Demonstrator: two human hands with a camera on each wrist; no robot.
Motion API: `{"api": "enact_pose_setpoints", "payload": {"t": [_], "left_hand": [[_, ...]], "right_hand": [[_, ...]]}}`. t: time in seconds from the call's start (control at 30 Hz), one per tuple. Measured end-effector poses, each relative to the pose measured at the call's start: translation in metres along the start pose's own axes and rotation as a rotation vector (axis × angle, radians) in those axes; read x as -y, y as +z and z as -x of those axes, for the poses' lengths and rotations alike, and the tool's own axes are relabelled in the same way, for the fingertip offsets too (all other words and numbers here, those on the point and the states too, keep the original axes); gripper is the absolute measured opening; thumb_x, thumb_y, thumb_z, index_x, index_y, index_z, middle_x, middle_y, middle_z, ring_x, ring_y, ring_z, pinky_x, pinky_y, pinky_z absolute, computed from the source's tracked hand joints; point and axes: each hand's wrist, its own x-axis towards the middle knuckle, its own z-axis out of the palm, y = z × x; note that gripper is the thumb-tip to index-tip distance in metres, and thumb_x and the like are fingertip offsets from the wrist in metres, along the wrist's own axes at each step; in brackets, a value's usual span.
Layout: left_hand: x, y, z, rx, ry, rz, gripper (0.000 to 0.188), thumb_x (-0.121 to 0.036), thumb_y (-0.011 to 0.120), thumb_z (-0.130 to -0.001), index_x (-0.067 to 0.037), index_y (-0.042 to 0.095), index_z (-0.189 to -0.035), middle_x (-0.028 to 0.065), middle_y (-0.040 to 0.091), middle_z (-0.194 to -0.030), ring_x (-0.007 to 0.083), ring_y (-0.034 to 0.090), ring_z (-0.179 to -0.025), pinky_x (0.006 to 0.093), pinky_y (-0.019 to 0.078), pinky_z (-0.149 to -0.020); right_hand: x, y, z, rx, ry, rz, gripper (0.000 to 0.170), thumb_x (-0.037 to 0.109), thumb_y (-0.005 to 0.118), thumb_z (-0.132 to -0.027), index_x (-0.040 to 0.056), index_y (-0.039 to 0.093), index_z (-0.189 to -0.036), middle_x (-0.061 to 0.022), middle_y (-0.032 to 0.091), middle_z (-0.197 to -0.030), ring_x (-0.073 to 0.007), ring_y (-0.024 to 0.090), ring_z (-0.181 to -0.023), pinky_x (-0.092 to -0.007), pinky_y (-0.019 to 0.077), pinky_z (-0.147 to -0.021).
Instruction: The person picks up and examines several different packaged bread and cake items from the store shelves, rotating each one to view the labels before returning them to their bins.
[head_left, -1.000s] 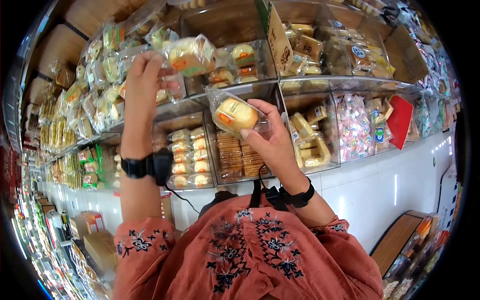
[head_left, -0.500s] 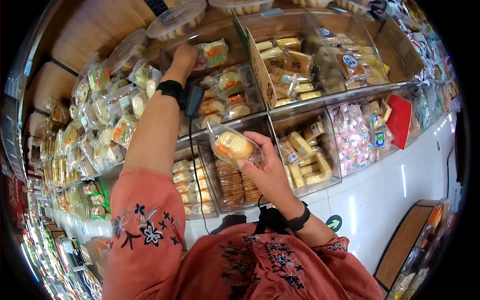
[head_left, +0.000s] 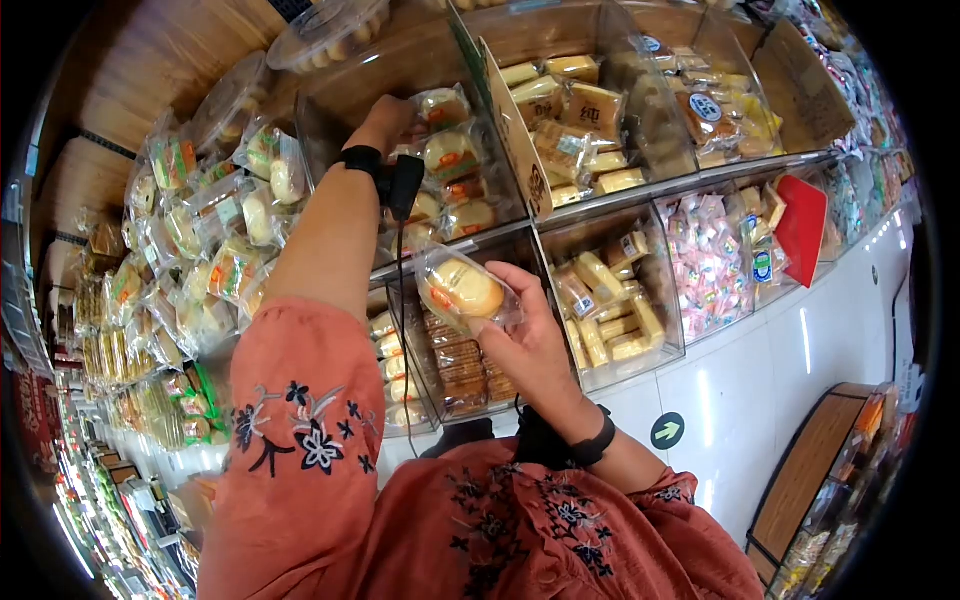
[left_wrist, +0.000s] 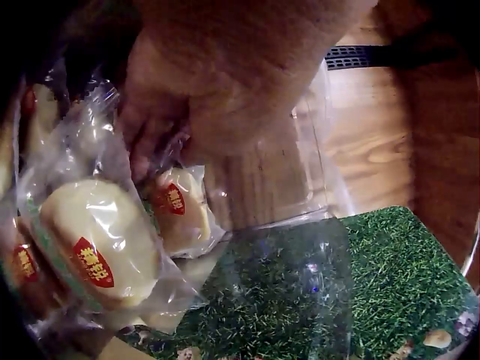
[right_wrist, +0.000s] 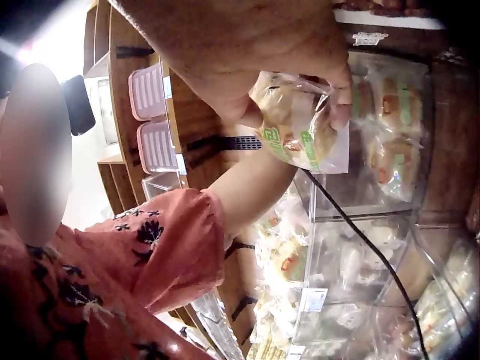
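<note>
A long display shelf with clear plastic compartments (head_left: 370, 75) is stocked with wrapped food. In it, a tall tan cardboard board with a grass-green rear face (head_left: 515, 130) is stood upright; if the arm is swung sideways, it could be knocked. Far to the right of the board, a flat red panel (head_left: 800, 232) is seen. To the board's left, the left hand (head_left: 388, 120) is placed beside wrapped cream buns (head_left: 452, 155); whether a wrapper is gripped or only touched cannot be told. Below the board, an oval pale-yellow bun in clear film (head_left: 465, 290) is pinched between thumb and fingers of the right hand (head_left: 528, 335). It might slip if the film slides, or be dented if pressed too strongly. Lower right of the board, small pink-and-white packets (head_left: 708, 265) are heaped. Left of the board, a thin black cord (head_left: 400, 310) is hung from the left wrist, and by it a wrapper might be caught.
</note>
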Motion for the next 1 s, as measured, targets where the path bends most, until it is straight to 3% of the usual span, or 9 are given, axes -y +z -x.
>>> {"api": "enact_pose_setpoints", "payload": {"t": [0.13,0.23,0.3,0.4,0.53,0.63,0.77,0.83,1.0], "left_hand": [[-0.01,-0.017,-0.001,-0.161,0.128,-0.634,0.052,-0.035,0.07,-0.092,0.014,0.066,-0.108,0.0308,0.071,-0.104,0.0364,0.074,-0.089,0.043,0.0598,-0.073],[-0.004,-0.031,0.002,0.147,0.433,-1.02,0.065,-0.048,0.076,-0.082,0.014,0.069,-0.102,0.0313,0.07,-0.109,0.04,0.07,-0.1,0.0437,0.0562,-0.085],[-0.022,-0.017,0.052,0.204,0.414,-1.224,0.071,-0.054,0.08,-0.075,0.009,0.071,-0.106,0.0295,0.07,-0.112,0.0406,0.068,-0.108,0.0442,0.0527,-0.094],[0.002,0.002,0.055,0.209,0.538,-1.225,0.07,-0.051,0.082,-0.074,0.004,0.07,-0.114,0.0285,0.07,-0.113,0.0391,0.067,-0.11,0.0445,0.0521,-0.095],[-0.022,0.03,0.069,0.258,0.327,-1.441,0.072,-0.043,0.082,-0.075,0.003,0.061,-0.126,0.0224,0.069,-0.121,0.0385,0.067,-0.111,0.0439,0.0534,-0.093],[-0.017,0.025,0.053,0.15,0.433,-1.3,0.083,-0.048,0.082,-0.075,0.005,0.053,-0.132,0.0291,0.069,-0.114,0.0446,0.066,-0.107,0.048,0.053,-0.091],[0.001,0.021,0.036,0.077,0.571,-1.272,0.068,-0.04,0.075,-0.087,0.01,0.049,-0.125,0.0352,0.066,-0.109,0.0431,0.067,-0.105,0.0481,0.0545,-0.086],[0.0,0.017,0.028,0.078,0.801,-1.438,0.062,-0.037,0.072,-0.09,0.011,0.047,-0.121,0.0341,0.065,-0.108,0.0434,0.067,-0.104,0.048,0.0547,-0.086],[0.007,0.017,0.038,0.015,0.814,-1.31,0.053,-0.033,0.074,-0.086,0.005,0.055,-0.119,0.0281,0.067,-0.112,0.0416,0.067,-0.106,0.0479,0.0548,-0.088]], "right_hand": [[0.002,-0.001,-0.001,-0.014,0.006,0.055,0.058,0.003,0.068,-0.091,0.0013,0.042,-0.143,-0.0096,0.052,-0.132,-0.0171,0.051,-0.124,-0.0298,0.0395,-0.108],[0.005,0.001,-0.001,-0.025,-0.015,-0.004,0.059,0.002,0.067,-0.091,0.0016,0.041,-0.144,-0.0098,0.051,-0.134,-0.017,0.051,-0.125,-0.0303,0.0402,-0.107],[0.008,0.003,-0.002,-0.036,0.006,-0.039,0.06,0.002,0.066,-0.091,0.0015,0.039,-0.145,-0.0106,0.051,-0.135,-0.0173,0.05,-0.126,-0.0306,0.0403,-0.108],[0.008,0.006,-0.004,-0.038,0.011,-0.048,0.061,0.001,0.065,-0.092,0.0009,0.037,-0.146,-0.0118,0.05,-0.137,-0.0178,0.05,-0.128,-0.0312,0.0405,-0.108],[0.006,0.005,-0.004,-0.06,0.002,-0.067,0.062,0.001,0.065,-0.093,-0.0011,0.034,-0.146,-0.0136,0.049,-0.138,-0.0182,0.051,-0.128,-0.0319,0.0418,-0.108],[0.005,0.004,-0.003,-0.113,-0.02,-0.025,0.061,0.002,0.065,-0.093,-0.0024,0.034,-0.145,-0.0145,0.049,-0.137,-0.0182,0.052,-0.126,-0.0315,0.0427,-0.107],[0.007,0.001,-0.003,-0.095,0.038,-0.053,0.058,0.005,0.065,-0.094,-0.0036,0.035,-0.143,-0.0151,0.05,-0.135,-0.0183,0.053,-0.124,-0.0312,0.0454,-0.105],[0.004,-0.001,-0.002,-0.073,0.075,-0.058,0.055,0.007,0.064,-0.096,-0.0031,0.035,-0.142,-0.0143,0.051,-0.134,-0.0181,0.054,-0.123,-0.0322,0.0478,-0.103],[0.001,0.006,-0.003,-0.093,0.093,-0.26,0.044,0.013,0.054,-0.103,0.0009,0.042,-0.144,-0.0104,0.056,-0.133,-0.0189,0.056,-0.123,-0.0389,0.0512,-0.104]]}}
